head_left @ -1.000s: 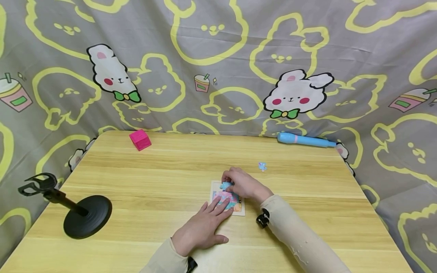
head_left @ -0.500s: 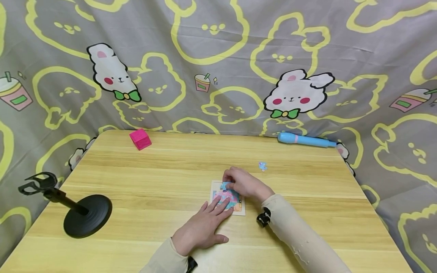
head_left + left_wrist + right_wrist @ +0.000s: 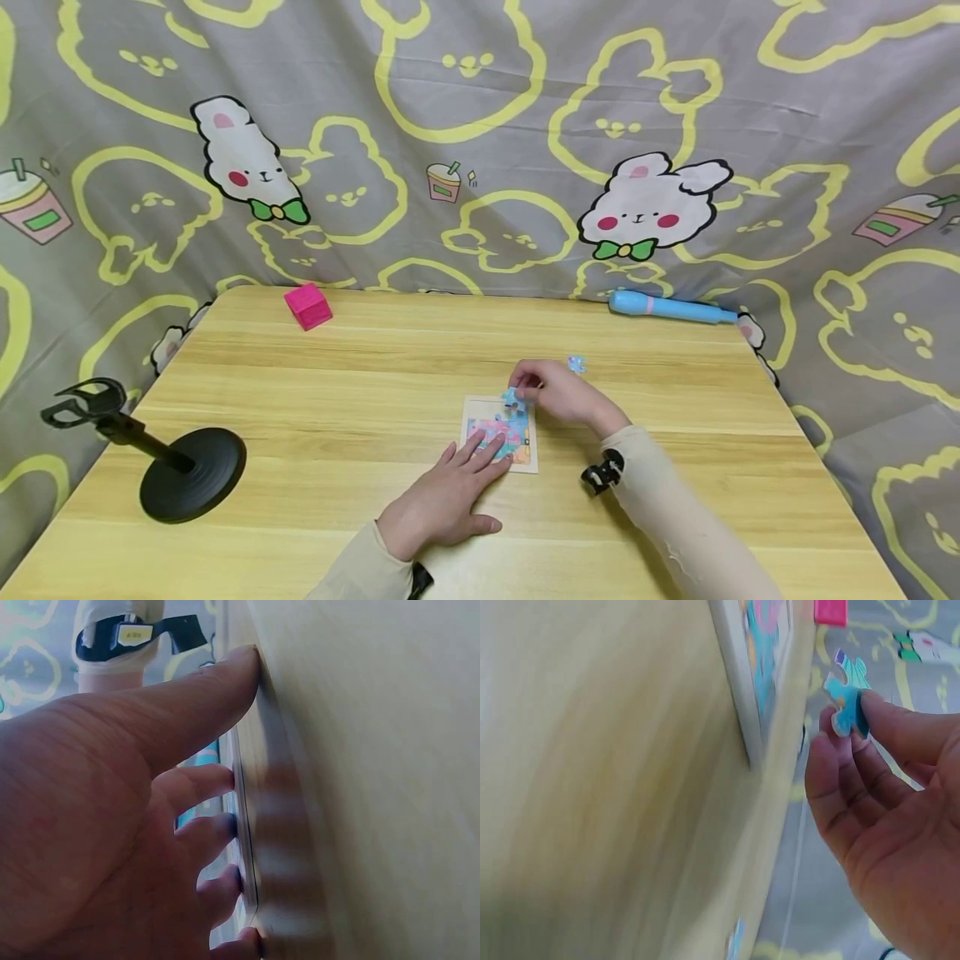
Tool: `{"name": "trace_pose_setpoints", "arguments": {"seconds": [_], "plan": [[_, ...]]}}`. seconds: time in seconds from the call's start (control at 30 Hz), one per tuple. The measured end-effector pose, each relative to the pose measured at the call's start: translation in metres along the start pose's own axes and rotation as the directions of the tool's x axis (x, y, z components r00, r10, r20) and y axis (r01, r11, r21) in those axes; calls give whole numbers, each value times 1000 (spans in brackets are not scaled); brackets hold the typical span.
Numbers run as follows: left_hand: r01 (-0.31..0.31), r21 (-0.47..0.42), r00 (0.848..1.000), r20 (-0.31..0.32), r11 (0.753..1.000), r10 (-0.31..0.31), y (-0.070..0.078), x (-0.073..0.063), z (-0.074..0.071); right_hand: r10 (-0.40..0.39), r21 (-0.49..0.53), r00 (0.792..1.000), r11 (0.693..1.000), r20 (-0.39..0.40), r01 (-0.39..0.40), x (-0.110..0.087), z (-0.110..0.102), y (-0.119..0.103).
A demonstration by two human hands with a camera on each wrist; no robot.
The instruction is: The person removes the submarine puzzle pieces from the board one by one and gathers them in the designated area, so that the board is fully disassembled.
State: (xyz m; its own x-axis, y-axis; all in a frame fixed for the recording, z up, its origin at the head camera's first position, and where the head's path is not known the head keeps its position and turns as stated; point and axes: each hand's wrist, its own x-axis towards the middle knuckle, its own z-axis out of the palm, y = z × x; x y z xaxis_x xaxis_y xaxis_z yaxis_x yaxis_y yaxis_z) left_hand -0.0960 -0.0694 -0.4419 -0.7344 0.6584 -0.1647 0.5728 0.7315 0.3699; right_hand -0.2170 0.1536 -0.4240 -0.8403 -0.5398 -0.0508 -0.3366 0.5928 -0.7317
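A small jigsaw puzzle in a pale frame (image 3: 467,421) lies on the wooden table, its lower part filled with pink, blue and orange pieces. My left hand (image 3: 442,504) rests palm down, fingers spread over the puzzle's lower part and thumb on the table. Between thumb and fingers my right hand (image 3: 566,396) pinches a blue puzzle piece (image 3: 513,400) over the frame's upper right corner. In the right wrist view that puzzle piece (image 3: 846,705) is raised off the frame, with a teal-striped, purple-tipped part showing behind it. Bare backing shows at the frame's upper left.
A loose blue puzzle piece (image 3: 576,364) lies beyond the right hand. Farther back are a pink cube (image 3: 307,307) and a blue tube with a pink band (image 3: 671,307). At left stands a black round-based holder (image 3: 192,475). A patterned curtain (image 3: 480,108) hangs behind the table.
My right hand has moved right and slightly away with the blue puzzle piece, from the frame's upper middle to its upper right corner. The left hand has stayed put.
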Motion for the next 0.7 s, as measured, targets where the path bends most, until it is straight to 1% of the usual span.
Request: {"name": "trace_pose_setpoints", "arguments": {"seconds": [0.03,0.17,0.4,0.53,0.7], "plan": [[-1,1,1000,-2,1000,1,0,0,0,-7,2,1000,1000,-13,7,-2,-4,3],[-4,5,1000,-9,1000,4,0,0,0,6,-4,998,1000,-65,-6,-12,-24,17],[-7,-3,1000,-7,1000,7,1,0,0,61,-68,988,995,-142,-71,-33,-66,46],[-9,-7,1000,-7,1000,9,0,0,1,89,-99,982,989,-166,-107,-42,-86,63],[-14,-13,1000,-4,1000,14,0,-1,0,159,-100,972,979,-172,-178,-49,-101,81]]}}
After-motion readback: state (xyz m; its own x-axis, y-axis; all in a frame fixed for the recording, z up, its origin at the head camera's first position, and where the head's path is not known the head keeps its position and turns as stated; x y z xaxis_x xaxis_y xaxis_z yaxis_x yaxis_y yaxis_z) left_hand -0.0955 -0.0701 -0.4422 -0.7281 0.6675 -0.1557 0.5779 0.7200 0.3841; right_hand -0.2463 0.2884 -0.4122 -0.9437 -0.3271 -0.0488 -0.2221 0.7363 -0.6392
